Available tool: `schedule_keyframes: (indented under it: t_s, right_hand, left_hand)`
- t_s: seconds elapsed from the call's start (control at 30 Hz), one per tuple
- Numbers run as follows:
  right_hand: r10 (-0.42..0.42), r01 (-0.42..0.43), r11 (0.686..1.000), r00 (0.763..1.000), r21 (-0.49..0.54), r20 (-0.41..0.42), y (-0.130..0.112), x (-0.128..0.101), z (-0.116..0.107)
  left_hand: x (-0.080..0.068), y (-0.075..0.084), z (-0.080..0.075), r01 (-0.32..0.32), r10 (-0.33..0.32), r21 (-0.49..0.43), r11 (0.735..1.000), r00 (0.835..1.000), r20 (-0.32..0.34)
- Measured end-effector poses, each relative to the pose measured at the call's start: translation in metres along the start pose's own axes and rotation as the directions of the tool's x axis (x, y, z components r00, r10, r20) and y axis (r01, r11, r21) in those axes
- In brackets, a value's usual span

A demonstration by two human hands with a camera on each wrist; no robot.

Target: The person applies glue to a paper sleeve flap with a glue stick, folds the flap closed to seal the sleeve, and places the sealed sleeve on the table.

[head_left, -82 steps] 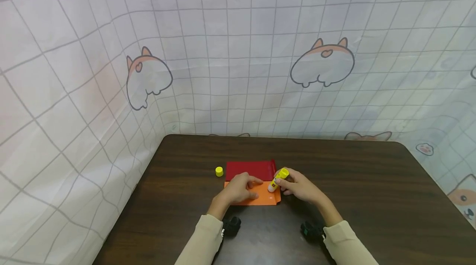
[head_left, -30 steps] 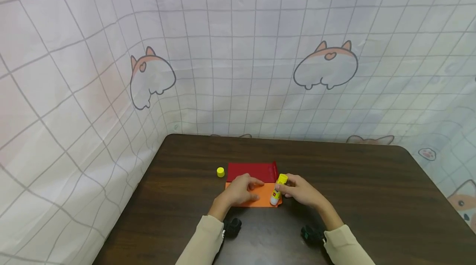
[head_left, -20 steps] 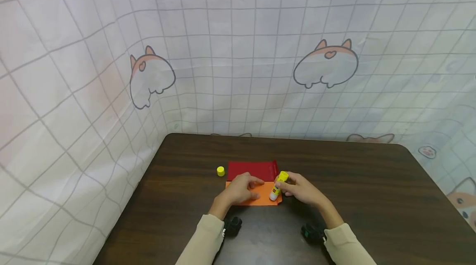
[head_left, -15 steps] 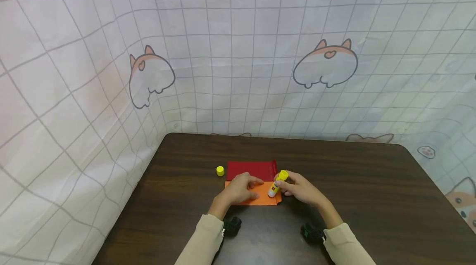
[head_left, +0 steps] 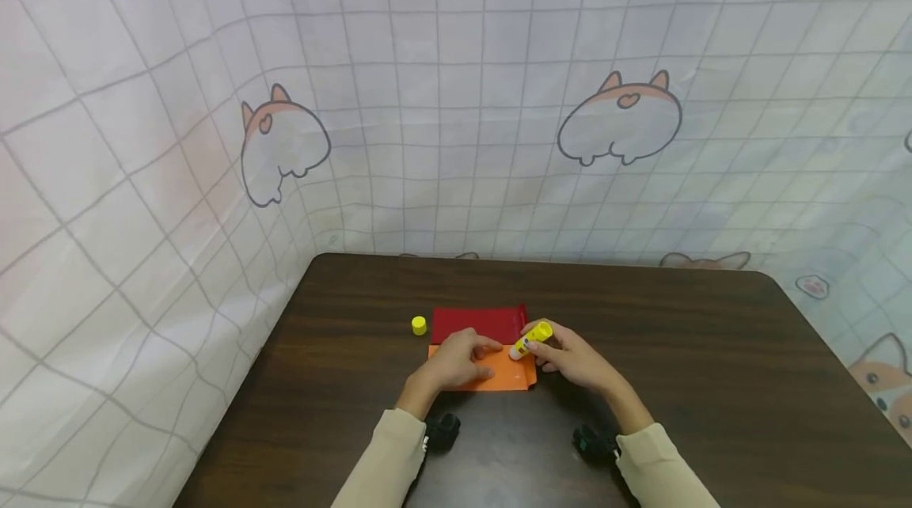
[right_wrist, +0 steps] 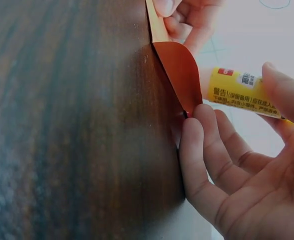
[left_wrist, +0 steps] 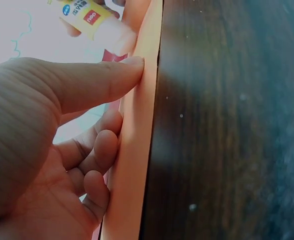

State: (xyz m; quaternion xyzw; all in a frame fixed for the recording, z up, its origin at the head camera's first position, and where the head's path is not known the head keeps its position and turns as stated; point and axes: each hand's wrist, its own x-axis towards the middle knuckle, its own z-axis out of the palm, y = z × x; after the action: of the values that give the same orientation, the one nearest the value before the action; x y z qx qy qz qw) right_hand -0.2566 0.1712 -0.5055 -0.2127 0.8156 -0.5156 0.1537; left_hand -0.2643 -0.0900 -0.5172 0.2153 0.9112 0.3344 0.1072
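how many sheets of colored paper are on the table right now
2: an orange sheet under the left hand, and a red sheet just behind it. More could be hidden beneath them.

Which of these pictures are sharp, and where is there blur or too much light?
Head view: evenly lit and sharp, with grid lines bent by the wide lens. Left wrist view: the left hand is near and soft, the background washed out white. Right wrist view: the glue stick label is readable, the table blurred.
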Motion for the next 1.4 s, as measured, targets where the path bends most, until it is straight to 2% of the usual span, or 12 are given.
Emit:
schedule_keyframes:
  t_s: [0.27, 0.7, 1.03, 1.4]
  right_hand:
    - [0.04, -0.04, 0.999, 0.999, -0.024, -0.018, 0.002, 0.004, 0.0006]
    - [0.056, -0.057, 0.998, 0.998, -0.012, -0.02, 0.0019, 0.0034, 0.0016]
    - [0.036, -0.036, 0.999, 0.999, 0.029, 0.001, 0.0009, -0.0001, -0.0004]
    - [0.067, -0.067, 0.997, 0.998, -0.038, -0.002, -0.0021, -0.0006, 0.0009]
  left_hand:
    - [-0.0006, 0.0017, -0.0028, -0.008, 0.008, 0.003, 1.0, 1.0, 0.003]
    - [-0.0017, 0.0003, -0.0013, -0.002, 0.002, -0.012, 1.0, 1.0, 0.001]
    - [-0.0009, -0.001, -0.0005, -0.017, 0.017, -0.022, 1.0, 1.0, 0.0]
    - [-0.0004, -0.0032, 0.0011, -0.023, 0.023, -0.012, 1.0, 1.0, 0.004]
